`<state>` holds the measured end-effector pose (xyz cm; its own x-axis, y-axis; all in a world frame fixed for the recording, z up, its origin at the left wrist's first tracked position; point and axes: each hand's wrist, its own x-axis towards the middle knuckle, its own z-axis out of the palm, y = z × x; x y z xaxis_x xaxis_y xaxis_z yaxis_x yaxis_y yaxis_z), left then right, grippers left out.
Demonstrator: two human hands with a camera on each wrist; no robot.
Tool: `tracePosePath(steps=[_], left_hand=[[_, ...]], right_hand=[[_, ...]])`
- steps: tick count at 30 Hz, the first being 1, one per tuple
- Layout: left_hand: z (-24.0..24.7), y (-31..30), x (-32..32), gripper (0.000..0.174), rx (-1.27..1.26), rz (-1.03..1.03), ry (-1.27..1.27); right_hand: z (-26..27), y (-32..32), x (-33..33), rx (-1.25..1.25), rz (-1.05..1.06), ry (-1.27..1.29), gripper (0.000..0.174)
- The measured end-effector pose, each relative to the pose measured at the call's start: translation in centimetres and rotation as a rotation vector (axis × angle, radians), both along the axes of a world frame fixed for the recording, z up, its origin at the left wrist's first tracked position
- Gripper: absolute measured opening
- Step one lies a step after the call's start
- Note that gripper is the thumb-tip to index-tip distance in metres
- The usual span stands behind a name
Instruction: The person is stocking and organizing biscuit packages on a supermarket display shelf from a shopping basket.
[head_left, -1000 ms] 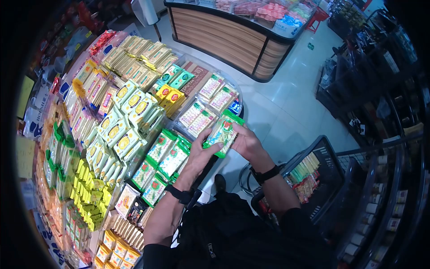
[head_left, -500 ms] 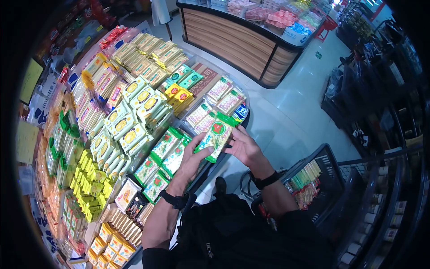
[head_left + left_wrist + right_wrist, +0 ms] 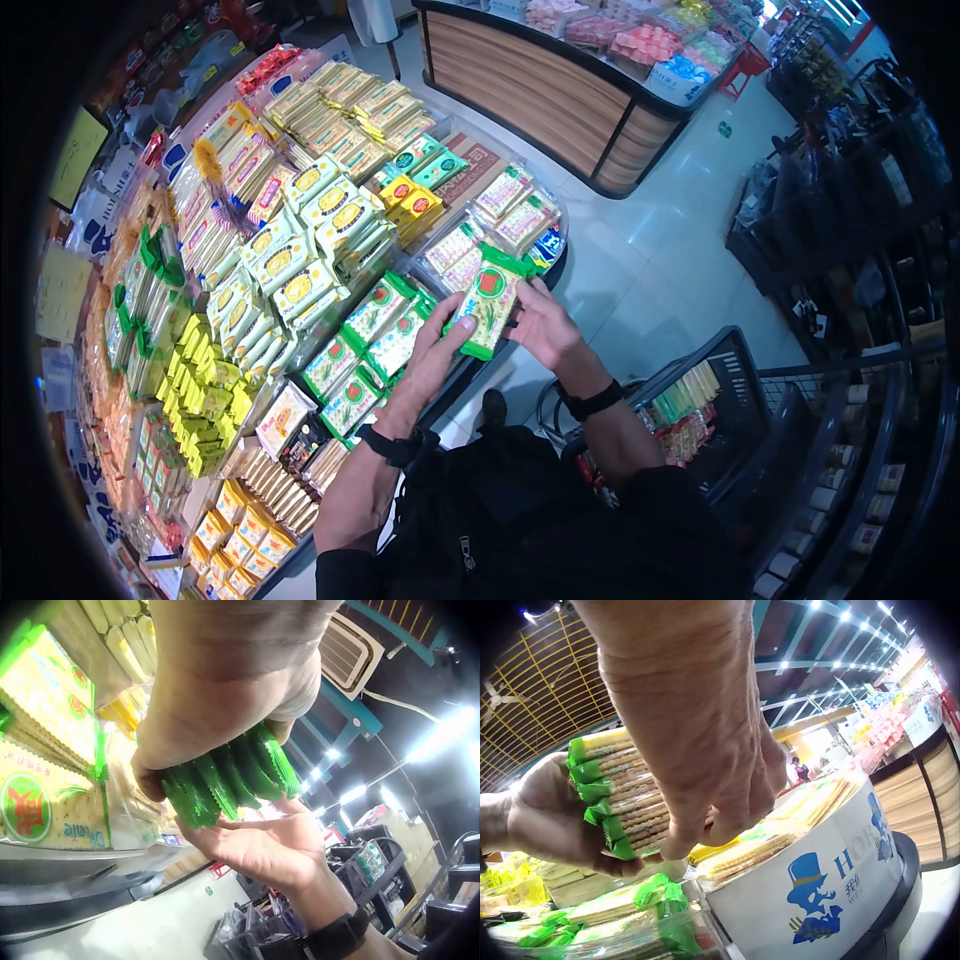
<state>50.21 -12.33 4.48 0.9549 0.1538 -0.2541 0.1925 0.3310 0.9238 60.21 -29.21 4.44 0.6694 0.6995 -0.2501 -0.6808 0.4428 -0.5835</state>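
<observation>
Both hands hold up a cracker pack (image 3: 490, 300), clear with green ends and a red-and-green round logo, above the display's near edge. My left hand (image 3: 435, 345) grips its left side, thumb across the front. My right hand (image 3: 548, 325) holds the opposite edge, with fingers partly hidden behind it. In the left wrist view, several crimped green ends of the pack (image 3: 225, 776) stick out under the left hand, the right palm (image 3: 274, 851) below. The right wrist view shows the crackers (image 3: 634, 795) edge-on in layers. Matching green packs (image 3: 400, 335) lie just left of the hands.
Pale green-and-yellow packets (image 3: 310, 235) pile up on the display, with small yellow packets (image 3: 200, 400) nearer. A black shopping basket (image 3: 745, 375) with some packets stands at right. Beyond the tiled floor (image 3: 650, 250) is a wood-panelled counter (image 3: 530, 90); dark shelves (image 3: 850, 240) line the right.
The pack and both hands moved slightly left, then held nearly still. The right thumb shifted from the pack's front to its edge. The view turned, sliding the display right.
</observation>
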Motion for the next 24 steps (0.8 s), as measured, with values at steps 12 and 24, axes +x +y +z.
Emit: tracePosePath(steps=[12, 24], left_hand=[[3.8, -2.9, -3.0, 0.081, -0.345, 0.069, 0.135], [1.7, -1.2, -5.7, 0.055, -0.555, 0.162, 0.065]], right_hand=[[4.1, 0.5, 1.9, -0.159, 0.476, -0.436, 0.076], [3.7, 2.5, -0.3, -0.167, 0.741, -0.462, 0.074]])
